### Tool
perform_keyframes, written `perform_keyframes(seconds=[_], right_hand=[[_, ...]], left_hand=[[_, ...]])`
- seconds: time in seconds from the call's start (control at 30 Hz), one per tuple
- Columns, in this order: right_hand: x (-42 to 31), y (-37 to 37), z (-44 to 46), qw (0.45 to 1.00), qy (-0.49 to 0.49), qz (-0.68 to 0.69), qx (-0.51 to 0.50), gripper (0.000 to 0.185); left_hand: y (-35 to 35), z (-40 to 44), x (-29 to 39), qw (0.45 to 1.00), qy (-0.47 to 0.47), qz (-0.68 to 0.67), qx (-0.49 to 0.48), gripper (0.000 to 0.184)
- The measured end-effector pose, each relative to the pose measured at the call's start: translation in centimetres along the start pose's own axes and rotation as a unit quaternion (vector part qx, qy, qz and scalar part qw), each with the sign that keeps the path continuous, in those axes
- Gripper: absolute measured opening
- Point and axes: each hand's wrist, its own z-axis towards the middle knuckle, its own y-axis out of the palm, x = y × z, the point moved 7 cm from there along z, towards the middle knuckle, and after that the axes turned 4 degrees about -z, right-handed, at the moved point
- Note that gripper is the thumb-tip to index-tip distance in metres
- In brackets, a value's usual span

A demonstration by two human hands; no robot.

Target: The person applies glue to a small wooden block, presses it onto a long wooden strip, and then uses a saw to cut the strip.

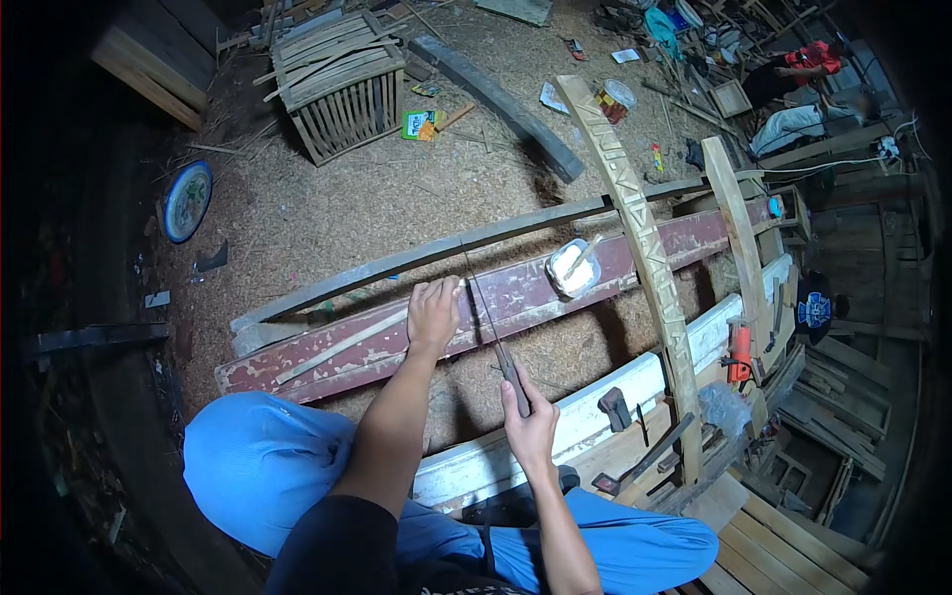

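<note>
A thin, pale wooden strip [342, 347] is lying along the worn maroon plank [518, 300]; a long-bladed tool [485, 308] with a dark handle is slanting above it.

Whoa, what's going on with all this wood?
The person's left grip holds a pale wooden strip over the worn red plank. The right grip has a tool with a long, thin blade, pointing away near the strip's end. Whether it touches the strip is hard to tell. A tub of something white sits on the plank.
</note>
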Motion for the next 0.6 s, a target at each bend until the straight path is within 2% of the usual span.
perform_keyframes(seconds=[0.07, 0.13, 0.3, 0.4, 0.57, 0.6], right_hand=[[0.0, 0.5, 0.2, 1.0, 0.021, 0.007, -0.011, 0.04], [-0.5, 0.9, 0.4, 1.0, -0.024, -0.019, -0.002, 0.04], [-0.7, 1.9, 0.9, 0.998, 0.0, -0.048, -0.035, 0.04], [-0.4, 1.9, 0.8, 0.999, 0.01, -0.036, -0.027, 0.041], [-0.6, 1.8, 0.8, 0.998, -0.004, -0.06, -0.021, 0.04], [-0.3, 1.9, 0.8, 0.997, 0.028, -0.06, -0.039, 0.04]], left_hand=[[0.2, -0.2, -0.2, 0.999, -0.014, 0.014, -0.025, 0.009], [0.4, 0.0, -0.3, 0.998, -0.029, 0.024, -0.049, 0.01], [0.4, 0.1, -0.3, 0.996, -0.045, 0.027, -0.075, 0.013], [0.0, 0.1, -0.1, 0.997, -0.051, -0.008, -0.054, 0.014], [0.4, 0.1, -0.6, 0.994, -0.072, -0.009, -0.079, 0.016], [0.2, 0.1, -0.5, 0.996, -0.063, -0.008, -0.061, 0.015]])
